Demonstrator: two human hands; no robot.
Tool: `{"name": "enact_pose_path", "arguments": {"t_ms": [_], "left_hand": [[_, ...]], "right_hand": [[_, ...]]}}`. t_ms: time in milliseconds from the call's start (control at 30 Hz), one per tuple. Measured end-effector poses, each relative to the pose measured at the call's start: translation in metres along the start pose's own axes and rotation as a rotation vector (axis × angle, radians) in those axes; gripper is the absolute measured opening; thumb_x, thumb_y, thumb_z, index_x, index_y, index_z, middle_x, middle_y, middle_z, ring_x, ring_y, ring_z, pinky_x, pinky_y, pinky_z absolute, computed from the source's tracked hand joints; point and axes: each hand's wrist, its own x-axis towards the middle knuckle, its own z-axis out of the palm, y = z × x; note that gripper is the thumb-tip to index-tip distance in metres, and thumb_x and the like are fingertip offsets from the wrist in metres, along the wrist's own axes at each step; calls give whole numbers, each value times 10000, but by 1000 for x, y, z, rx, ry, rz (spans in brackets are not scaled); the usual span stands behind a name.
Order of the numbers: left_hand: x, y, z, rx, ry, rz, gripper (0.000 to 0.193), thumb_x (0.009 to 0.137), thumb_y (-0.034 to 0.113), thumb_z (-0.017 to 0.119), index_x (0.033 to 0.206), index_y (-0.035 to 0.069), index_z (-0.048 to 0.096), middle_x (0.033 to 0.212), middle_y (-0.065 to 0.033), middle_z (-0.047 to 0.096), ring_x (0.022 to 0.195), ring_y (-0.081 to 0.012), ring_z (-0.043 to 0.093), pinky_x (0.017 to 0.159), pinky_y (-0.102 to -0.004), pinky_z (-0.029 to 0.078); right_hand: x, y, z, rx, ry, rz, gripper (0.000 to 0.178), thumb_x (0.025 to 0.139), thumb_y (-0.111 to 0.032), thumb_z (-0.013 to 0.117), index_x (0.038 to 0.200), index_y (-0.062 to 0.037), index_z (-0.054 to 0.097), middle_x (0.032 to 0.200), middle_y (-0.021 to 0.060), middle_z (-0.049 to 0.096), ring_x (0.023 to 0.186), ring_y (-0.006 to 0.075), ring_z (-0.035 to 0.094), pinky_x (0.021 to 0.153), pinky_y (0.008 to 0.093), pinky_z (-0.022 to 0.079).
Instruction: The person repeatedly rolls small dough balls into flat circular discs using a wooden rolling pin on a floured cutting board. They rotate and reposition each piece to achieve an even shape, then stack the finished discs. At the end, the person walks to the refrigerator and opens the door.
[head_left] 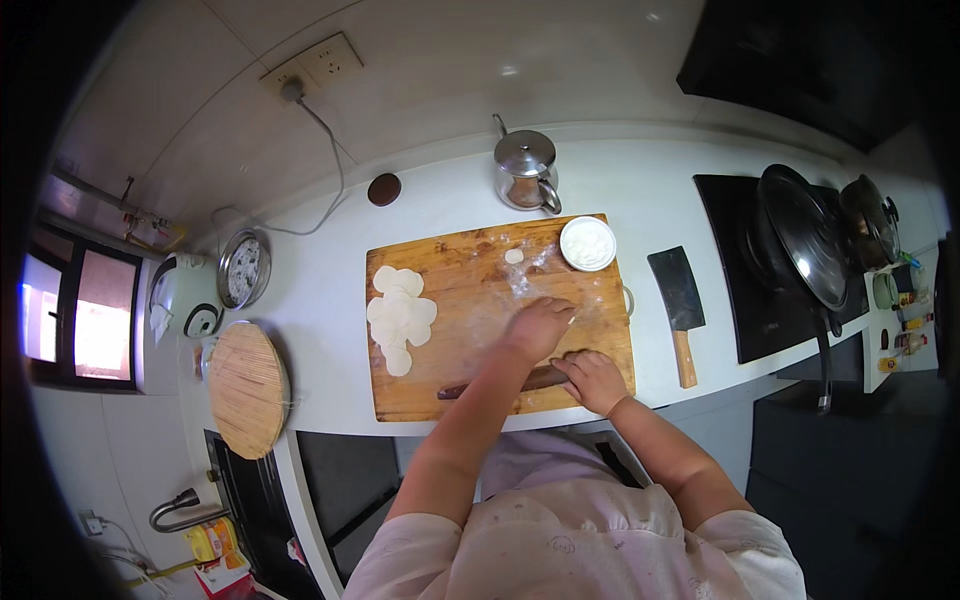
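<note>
A dark wooden rolling pin [470, 388] lies along the near edge of the wooden board [470, 270]. The fingers of my right hand [593, 380] are closed on its right end. Farther in, my left hand [543, 328] is over the floured board with its fingers drawn together; a small pale bit shows at the fingertips, too small to name. Several thin round dough wrappers [402, 312] overlap on the board's left side. One small dough piece [514, 256] sits near the back, beside a white bowl of flour [588, 244].
A cleaver [678, 300] lies right of the board, before the stove with a lidded wok [800, 235]. A metal kettle [525, 165] stands behind. To the left are a metal bowl [244, 268], a rice cooker [183, 295] and a round slatted lid [248, 388].
</note>
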Motion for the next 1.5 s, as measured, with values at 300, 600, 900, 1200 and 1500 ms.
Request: {"name": "enact_pose_path", "arguments": {"t_ms": [300,600,900,1200,1500], "left_hand": [[-13,-13,-20,-126,70,-293,192,767,92,744,946,90,677,1080,-98,670,1050,-330,615,915,-424,502],[-41,-54,-36,-95,263,-242,272,859,88,662,1130,72,673,1119,-157,682,1075,-376,620,916,-445,514],[-50,-59,-25,216,-16,-323,814,944,362,624,1568,22,227,1664,-150,169,1539,-291,168,1248,-454,161],[-50,-24,-22,141,-312,101,742,949,345,616,1552,61,290,1648,-124,232,1521,-300,215,1244,-446,171],[-63,-46,-30,-66,271,-261,422,815,154,750,1216,74,647,1236,-124,619,1156,-348,577,1005,-458,463]], "right_hand": [[0,0,-1,23,-5,15,502,820,-237,721,1300,-154,598,1155,47,612,1068,264,577,922,393,468],[0,1,-1,29,-26,22,503,829,-234,713,1309,-155,586,1190,38,598,1088,253,565,927,380,469],[0,1,-1,10,-8,10,506,823,-239,718,1305,-156,586,1193,32,593,1079,249,563,923,377,472],[-1,1,0,13,-2,4,504,833,-241,713,1313,-159,582,1189,38,589,1068,255,556,918,387,473],[0,1,0,-10,2,1,506,835,-241,710,1317,-157,579,1183,40,588,1066,261,555,914,393,472]]}}
